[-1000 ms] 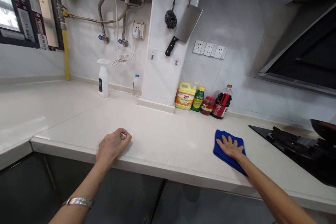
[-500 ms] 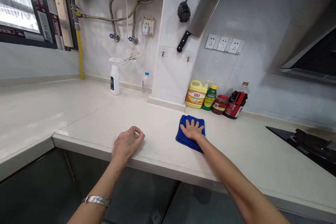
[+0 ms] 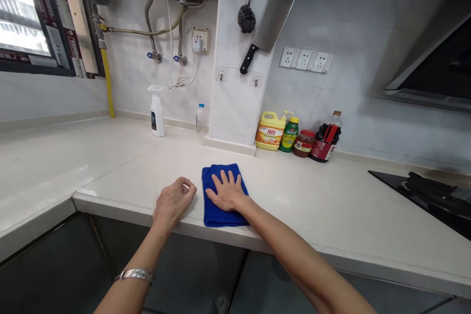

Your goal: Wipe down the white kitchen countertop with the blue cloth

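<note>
A folded blue cloth (image 3: 215, 213) lies flat on the white countertop (image 3: 290, 206), close to its front edge. My right hand (image 3: 228, 194) presses down on it, palm flat and fingers spread. To the left of the cloth, my left hand (image 3: 174, 201) rests on the counter near the edge, its fingers curled in and the thumb meeting the index finger. Nothing shows in that hand. A small gap separates it from the cloth.
At the back stand a white spray bottle (image 3: 157, 113), a clear bottle (image 3: 200, 120), a yellow jug (image 3: 270, 132), a green bottle (image 3: 289, 135), a red-lidded jar (image 3: 304, 143) and a dark sauce bottle (image 3: 327, 137). A cleaver (image 3: 270, 22) hangs above; a black stove (image 3: 423, 198) lies right.
My right hand has slid the blue cloth left and nearer the front edge, closer to my left hand. My left hand has stayed about in place. The view has shifted slightly.
</note>
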Tool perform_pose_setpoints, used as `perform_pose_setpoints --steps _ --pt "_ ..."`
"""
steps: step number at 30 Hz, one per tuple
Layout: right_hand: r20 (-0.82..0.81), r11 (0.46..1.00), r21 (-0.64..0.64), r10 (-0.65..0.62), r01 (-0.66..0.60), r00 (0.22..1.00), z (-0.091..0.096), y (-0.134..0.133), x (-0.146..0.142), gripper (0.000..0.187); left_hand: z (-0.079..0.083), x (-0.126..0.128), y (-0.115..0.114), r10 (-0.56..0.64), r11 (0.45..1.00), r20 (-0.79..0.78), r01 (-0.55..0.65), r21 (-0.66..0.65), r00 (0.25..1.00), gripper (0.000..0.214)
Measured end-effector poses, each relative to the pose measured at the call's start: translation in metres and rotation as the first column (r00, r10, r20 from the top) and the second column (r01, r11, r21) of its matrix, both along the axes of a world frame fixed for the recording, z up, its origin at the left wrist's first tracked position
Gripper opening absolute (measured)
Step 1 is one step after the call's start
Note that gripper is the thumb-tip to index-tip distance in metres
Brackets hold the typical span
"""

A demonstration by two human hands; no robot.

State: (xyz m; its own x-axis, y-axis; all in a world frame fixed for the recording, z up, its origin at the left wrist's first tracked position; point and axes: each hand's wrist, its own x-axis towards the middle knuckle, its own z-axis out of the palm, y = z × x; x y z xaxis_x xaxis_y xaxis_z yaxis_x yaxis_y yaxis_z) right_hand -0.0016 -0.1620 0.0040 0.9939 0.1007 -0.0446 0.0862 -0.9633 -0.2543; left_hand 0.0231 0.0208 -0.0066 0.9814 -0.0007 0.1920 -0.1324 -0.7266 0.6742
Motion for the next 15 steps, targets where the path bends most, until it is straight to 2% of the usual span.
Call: perform_pose_setpoints --steps 3,7,15 --pt "0.007 0.997 0.03 0.07 -0.071 0.997 0.003 -0.01 -0.028 0.087 -0.001 0.002 0.001 0.024 1.0 0.001 -0.024 -0.003 1.0 0.025" --pt "-0.019 0.989 0.059 0.138 -0.136 0.99 0.006 -0.038 -0.065 0.08 0.0 0.003 0.003 0.038 0.999 0.01 -0.038 0.019 0.999 0.026" --pt "-0.006 0.99 0.096 0.105 -0.104 0.994 0.002 -0.115 -0.131 0.074 0.002 0.006 0.005 0.026 0.998 0.036 -0.028 0.056 0.999 0.025"
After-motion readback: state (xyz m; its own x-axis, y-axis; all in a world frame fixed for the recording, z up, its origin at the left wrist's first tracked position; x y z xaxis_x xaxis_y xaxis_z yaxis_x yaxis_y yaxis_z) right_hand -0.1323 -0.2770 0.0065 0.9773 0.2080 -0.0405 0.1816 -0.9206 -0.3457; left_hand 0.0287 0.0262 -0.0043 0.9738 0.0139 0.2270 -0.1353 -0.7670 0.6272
